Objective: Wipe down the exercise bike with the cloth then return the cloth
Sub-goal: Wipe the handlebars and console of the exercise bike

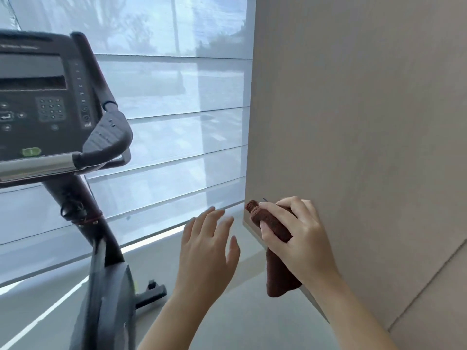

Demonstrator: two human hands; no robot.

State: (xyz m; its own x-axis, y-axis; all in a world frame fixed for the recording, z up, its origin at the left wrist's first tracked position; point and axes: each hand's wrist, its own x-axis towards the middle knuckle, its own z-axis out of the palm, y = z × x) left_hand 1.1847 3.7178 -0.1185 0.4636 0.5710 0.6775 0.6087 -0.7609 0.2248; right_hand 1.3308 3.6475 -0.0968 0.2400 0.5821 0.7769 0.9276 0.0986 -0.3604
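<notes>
Right grip (295, 233) pinches folded cloth (280, 274), long axis 11-to-5, left grip (207, 243) spread at its 9 o'clock, bike (45, 97) farther off at 10, nearer left grip.

One wide-angle view from the person's head faces forward and down toward the window blind (177, 137), the exercise bike console (32, 97) close at left, the beige wall (366, 97) close at right.

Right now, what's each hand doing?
Left hand: open, fingers spread, holding nothing.
Right hand: gripping the brown cloth.
</notes>
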